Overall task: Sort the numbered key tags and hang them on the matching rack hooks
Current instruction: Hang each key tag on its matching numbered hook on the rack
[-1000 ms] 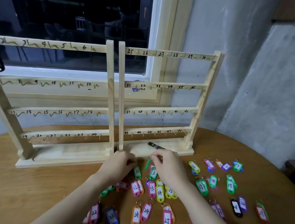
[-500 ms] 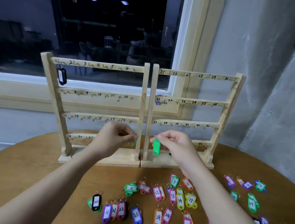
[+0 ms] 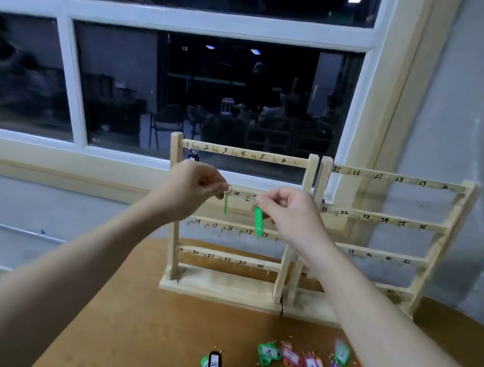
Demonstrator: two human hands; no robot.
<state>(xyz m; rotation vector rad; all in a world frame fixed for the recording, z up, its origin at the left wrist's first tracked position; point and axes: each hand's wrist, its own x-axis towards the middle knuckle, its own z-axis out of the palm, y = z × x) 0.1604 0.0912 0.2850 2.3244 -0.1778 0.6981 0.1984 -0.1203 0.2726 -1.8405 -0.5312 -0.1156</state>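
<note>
Key tags hang long-axis-down before the second rail [image 3: 242, 195]: left hand [image 3: 194, 190] pinches the thin green tag [image 3: 225, 204], right hand [image 3: 289, 210] pinches the broad green tag [image 3: 258, 223], seemingly nearer its hook.

We cannot read the numbers on the two green tags [image 3: 258, 221]: both hang edge-on. Our left hand [image 3: 195, 188] covers the black tag [image 3: 193, 156] on hook 1. The bottom edge crops the tags on the surface [image 3: 158, 324].
</note>
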